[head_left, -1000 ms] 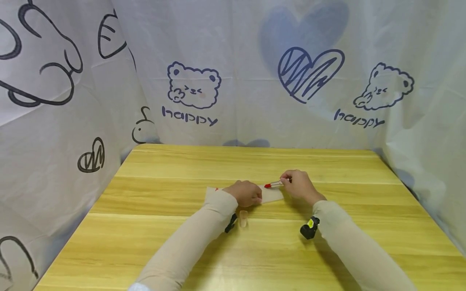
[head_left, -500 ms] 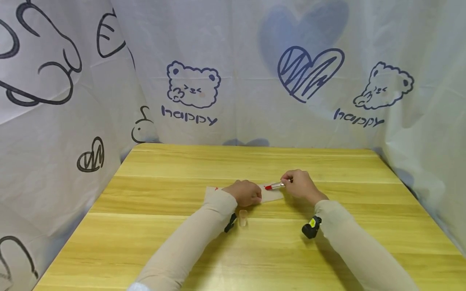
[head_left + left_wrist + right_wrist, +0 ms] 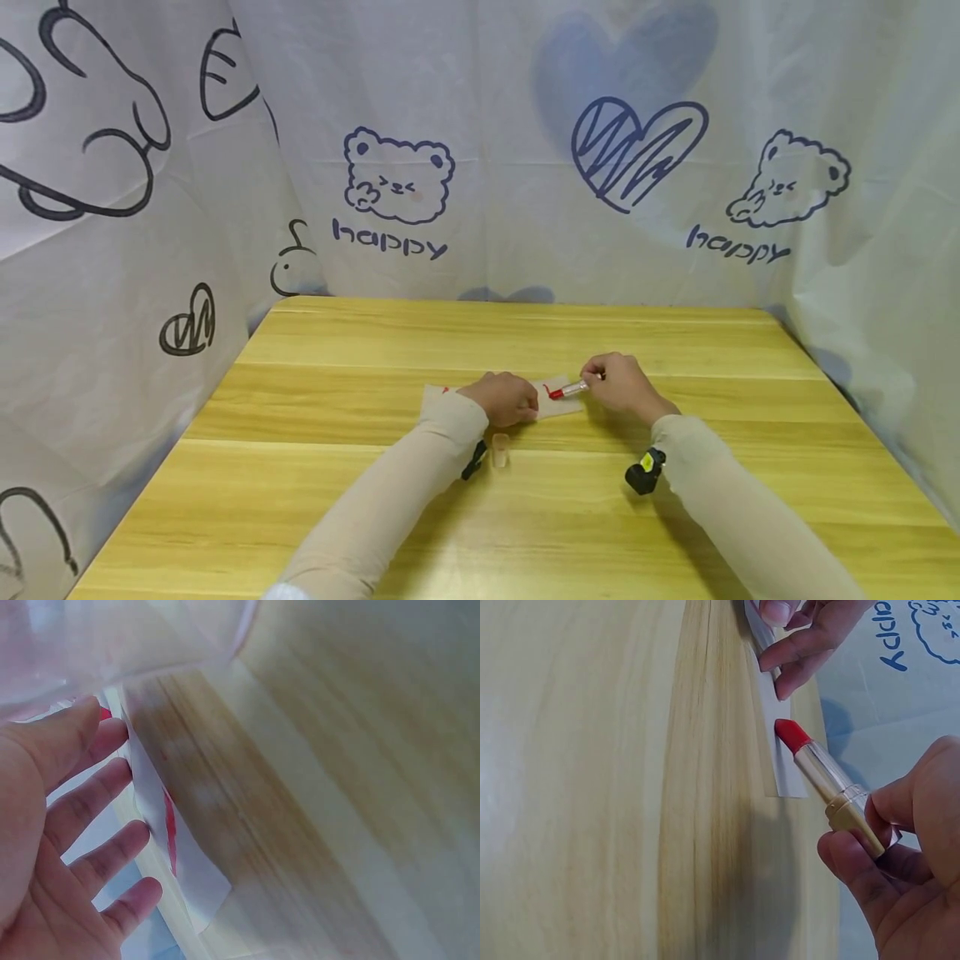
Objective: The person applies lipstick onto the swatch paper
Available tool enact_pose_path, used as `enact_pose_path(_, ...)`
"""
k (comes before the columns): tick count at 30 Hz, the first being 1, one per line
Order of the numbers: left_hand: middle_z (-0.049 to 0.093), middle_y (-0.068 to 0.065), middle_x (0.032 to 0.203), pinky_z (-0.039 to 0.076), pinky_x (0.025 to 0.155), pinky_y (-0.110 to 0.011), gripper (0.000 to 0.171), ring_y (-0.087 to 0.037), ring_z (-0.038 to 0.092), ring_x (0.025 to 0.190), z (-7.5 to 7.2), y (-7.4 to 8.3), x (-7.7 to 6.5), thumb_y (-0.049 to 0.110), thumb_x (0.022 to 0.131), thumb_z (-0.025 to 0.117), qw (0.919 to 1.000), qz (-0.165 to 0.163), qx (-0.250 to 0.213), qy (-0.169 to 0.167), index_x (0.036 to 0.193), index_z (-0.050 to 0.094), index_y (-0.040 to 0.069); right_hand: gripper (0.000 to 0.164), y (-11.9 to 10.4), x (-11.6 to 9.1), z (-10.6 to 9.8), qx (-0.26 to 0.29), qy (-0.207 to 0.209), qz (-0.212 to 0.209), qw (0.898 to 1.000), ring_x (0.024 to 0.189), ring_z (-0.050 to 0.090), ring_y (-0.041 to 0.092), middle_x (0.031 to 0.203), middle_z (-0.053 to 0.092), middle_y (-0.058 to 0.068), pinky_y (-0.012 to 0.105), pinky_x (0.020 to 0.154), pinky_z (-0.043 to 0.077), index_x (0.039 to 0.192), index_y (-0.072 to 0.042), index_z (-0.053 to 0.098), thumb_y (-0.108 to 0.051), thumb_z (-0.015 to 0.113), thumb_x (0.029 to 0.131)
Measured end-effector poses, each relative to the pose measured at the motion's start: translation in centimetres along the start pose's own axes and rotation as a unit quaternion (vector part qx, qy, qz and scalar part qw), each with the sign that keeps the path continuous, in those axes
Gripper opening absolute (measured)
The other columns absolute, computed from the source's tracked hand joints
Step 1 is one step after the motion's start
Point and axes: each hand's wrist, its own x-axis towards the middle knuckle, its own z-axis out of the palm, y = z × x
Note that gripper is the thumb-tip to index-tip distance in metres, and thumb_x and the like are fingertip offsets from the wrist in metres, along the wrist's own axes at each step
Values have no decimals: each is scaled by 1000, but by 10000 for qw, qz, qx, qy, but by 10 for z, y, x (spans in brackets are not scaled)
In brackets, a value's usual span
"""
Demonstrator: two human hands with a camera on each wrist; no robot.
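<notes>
My right hand [image 3: 622,383] pinches a lipstick [image 3: 823,771] with a red tip and a silver and gold case. Its tip meets a white strip of paper [image 3: 564,407] on the table, at the lower end of a short red line near the strip's right end. My left hand [image 3: 501,398] rests on the middle of the strip, its fingertips touching the paper, and covers part of it. In the left wrist view the fingers [image 3: 90,862] are spread and a red mark [image 3: 169,832] shows on the strip.
A small clear cap [image 3: 500,451] stands on the wooden table [image 3: 375,333] just in front of my left hand. A white curtain [image 3: 510,242] with blue drawings hangs behind the table. Black wrist cameras [image 3: 643,473] sit under both sleeves.
The lipstick tip has moved down across the right part of the paper, leaving a short red line. My right hand has shifted slightly with it; my left hand has stayed in place.
</notes>
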Motion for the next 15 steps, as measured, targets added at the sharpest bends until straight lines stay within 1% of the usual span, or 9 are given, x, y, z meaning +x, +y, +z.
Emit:
enact_pose_path(7,66,14,109,38,101,-46,18,-12,60,105,-1,0,0,36,98,57,10000,-41,3,4,106,70,28,14,2,0,-3,-99,-1,-213,9997,56,46,14,75,65,2,29,53,40,88,-3,73,-7,59,92)
enact_pose_path(10,66,14,108,38,101,-46,16,-12,60,105,-1,1,-1,35,98,58,10000,-50,-47,41,105,71,27,14,2,-1,-3,-106,-42,-226,9997,55,45,14,76,66,3,29,52,40,87,-3,73,-6,59,91)
enact_pose_path(15,67,13,109,38,102,-46,16,-13,60,106,-1,2,-3,35,98,58,9999,-50,-74,66,105,70,27,16,2,-2,-6,-110,-233,-194,9995,55,45,14,78,66,3,29,52,40,89,-3,72,-7,57,93)
